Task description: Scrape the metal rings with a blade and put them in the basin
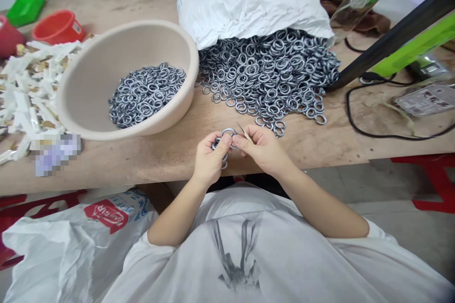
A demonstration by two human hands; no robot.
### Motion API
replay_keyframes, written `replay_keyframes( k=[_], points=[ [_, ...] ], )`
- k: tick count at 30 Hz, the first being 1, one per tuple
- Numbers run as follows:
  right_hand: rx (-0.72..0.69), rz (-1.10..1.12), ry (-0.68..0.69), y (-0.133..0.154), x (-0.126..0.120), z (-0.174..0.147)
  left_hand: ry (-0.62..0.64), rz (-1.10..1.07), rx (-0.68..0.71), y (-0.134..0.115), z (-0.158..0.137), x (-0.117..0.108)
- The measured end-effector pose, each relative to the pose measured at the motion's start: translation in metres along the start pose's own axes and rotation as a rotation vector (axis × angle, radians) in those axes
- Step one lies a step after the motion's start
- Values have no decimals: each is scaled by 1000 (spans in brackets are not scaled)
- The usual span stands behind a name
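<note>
Holding a single metal ring [228, 131] between them, both hands meet at the near edge of the wooden table [170, 151], just above the person's lap. The left hand [210, 157] is curled shut around a small bunch of rings [223, 158], some hanging below its fingers, with thumb and forefinger pinching the raised ring's left side. The right hand [262, 147] pinches the ring's right side and also grips a thin pointed sliver [245, 132] that angles up and away from the ring.

Beyond the hands, well apart, a loose heap of rings [270, 75] spills from the mouth of a white sack [249, 0]; its nearest strays lie just beyond the right hand's knuckles. To the left stands a beige basin [88, 80], partly filled with rings. White strips [31, 85] are scattered at far left, with a red cup [59, 27] and green tray [25, 8] behind them. A black cable [373, 128] loops across the table at right. Nothing lies between the hands and the heap.
</note>
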State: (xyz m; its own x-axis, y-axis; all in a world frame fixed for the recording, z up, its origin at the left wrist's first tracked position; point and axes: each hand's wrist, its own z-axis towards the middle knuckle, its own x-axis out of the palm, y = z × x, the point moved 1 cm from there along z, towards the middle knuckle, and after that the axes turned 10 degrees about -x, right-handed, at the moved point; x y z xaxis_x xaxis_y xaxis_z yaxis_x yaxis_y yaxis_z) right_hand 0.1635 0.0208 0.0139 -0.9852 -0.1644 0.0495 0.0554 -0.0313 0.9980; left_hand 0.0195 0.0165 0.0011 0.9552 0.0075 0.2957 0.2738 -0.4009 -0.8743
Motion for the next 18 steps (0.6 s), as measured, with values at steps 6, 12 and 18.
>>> replay_keyframes(
  k=[6, 12, 18],
  points=[
    [-29, -4, 16, 1, 4, -4, 118, -95, -249, -3, -5, 2],
    [-35, 101, 151, 3, 4, 2, 179, -109, -204, -1, -5, 2],
    [-51, 202, 118, 1, 3, 1, 279, -65, -129, 7, -1, -2]
  ],
)
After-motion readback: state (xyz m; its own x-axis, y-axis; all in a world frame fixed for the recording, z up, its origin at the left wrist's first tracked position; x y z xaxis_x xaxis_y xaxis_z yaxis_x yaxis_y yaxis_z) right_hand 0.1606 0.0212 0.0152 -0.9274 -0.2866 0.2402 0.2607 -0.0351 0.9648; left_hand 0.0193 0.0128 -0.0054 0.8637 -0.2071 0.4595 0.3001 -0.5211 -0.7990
